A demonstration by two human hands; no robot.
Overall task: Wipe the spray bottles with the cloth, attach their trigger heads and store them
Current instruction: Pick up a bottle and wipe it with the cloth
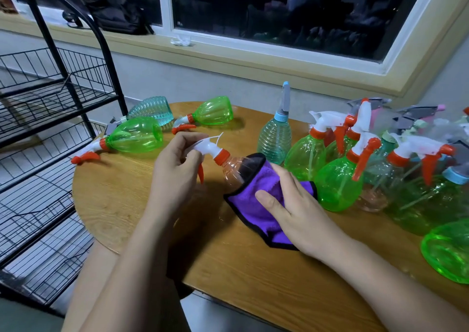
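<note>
A clear pinkish spray bottle (234,170) lies tilted over the wooden table (253,268), its white and orange trigger head (210,150) screwed on. My left hand (177,169) grips that trigger head. My right hand (291,202) wraps a purple cloth with black trim (256,205) around the bottle's body and holds it there. The lower part of the bottle is hidden under the cloth.
Two green bottles (134,136) (213,112) and a teal ribbed one (152,109) lie at the table's far left. Several upright green and clear bottles (337,182) crowd the right side. A black wire rack (38,98) stands left of the table.
</note>
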